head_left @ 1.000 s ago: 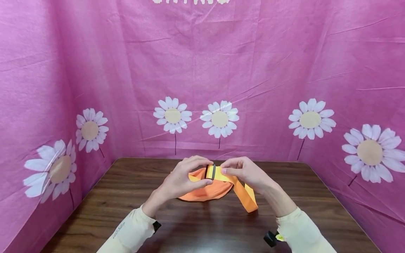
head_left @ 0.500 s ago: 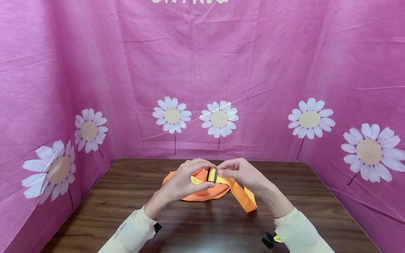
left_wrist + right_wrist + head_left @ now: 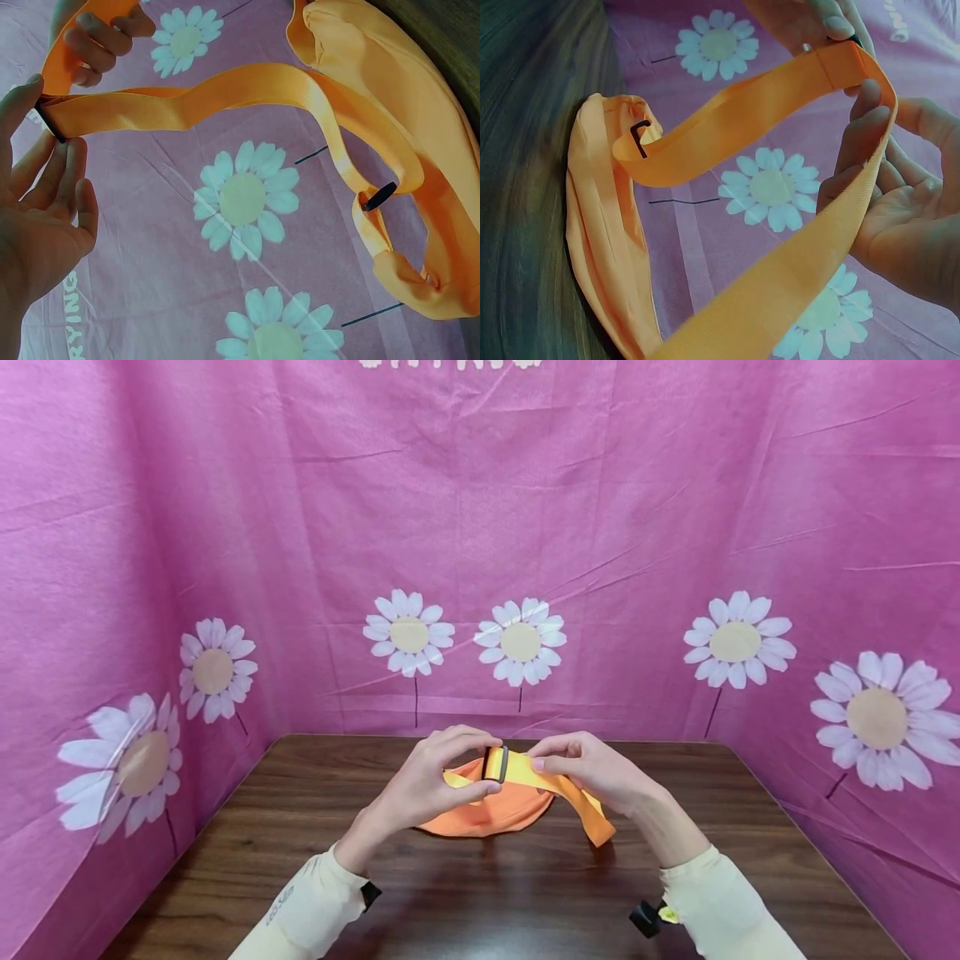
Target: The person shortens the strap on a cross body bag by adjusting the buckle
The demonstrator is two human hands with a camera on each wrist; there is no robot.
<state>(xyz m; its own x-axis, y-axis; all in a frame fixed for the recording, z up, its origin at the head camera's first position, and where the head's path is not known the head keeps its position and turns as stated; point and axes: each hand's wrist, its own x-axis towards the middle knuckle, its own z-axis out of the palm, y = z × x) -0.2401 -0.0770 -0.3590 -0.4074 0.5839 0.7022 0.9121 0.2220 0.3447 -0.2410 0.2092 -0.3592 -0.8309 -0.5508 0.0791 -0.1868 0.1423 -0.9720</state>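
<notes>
An orange cloth bag (image 3: 487, 817) lies slumped on the table, its webbing strap (image 3: 150, 112) raised toward my hands. The strap runs through a black slider buckle (image 3: 505, 765). My left hand (image 3: 416, 781) pinches this buckle between thumb and fingers at its top and bottom edges. Just right of it, my right hand (image 3: 592, 772) pinches the strap between thumb and forefinger. Beyond that grip the strap's loose length (image 3: 596, 827) hangs toward the table. Closer to the bag, a second black ring (image 3: 380, 196) sits on the strap in the left wrist view.
The dark wooden table (image 3: 450, 902) has a pink cloth (image 3: 600, 527) with printed daisies hanging around its back and sides. Black wrist cameras show at both cream sleeves (image 3: 720, 902).
My right hand first came close to the buckle, then drew back rightward with the strap. The buckle shifted slightly up and left, and the hanging loop of strap rose a little.
</notes>
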